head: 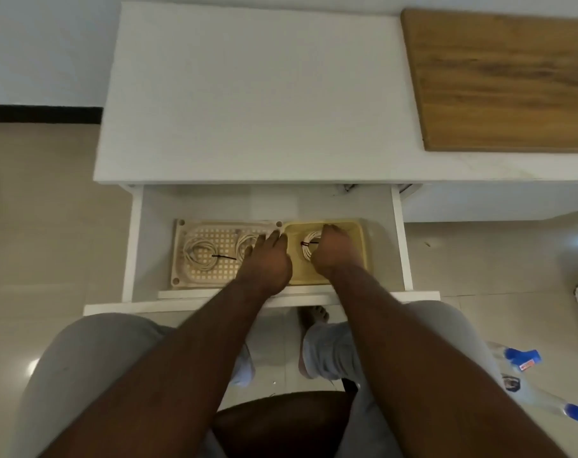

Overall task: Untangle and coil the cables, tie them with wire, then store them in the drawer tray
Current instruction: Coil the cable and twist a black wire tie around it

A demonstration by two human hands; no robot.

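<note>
The white drawer (135,246) stands pulled out and holds a beige tray (178,256) with a perforated left part and a yellow basin (357,233) on the right. One white cable coil (198,252) tied with black wire lies on the perforated part. A second coil (246,242) lies beside it, half hidden under my left hand (268,259), whose straight fingers rest on it. My right hand (334,249) is inside the basin, fingers curled over a third white coil (309,247) bound with dark wire.
The white desk top (254,94) lies above the drawer, with a wooden board (506,81) at its right. My knees and a foot are below the drawer front. Blue-capped bottles (522,358) lie on the tiled floor at the right.
</note>
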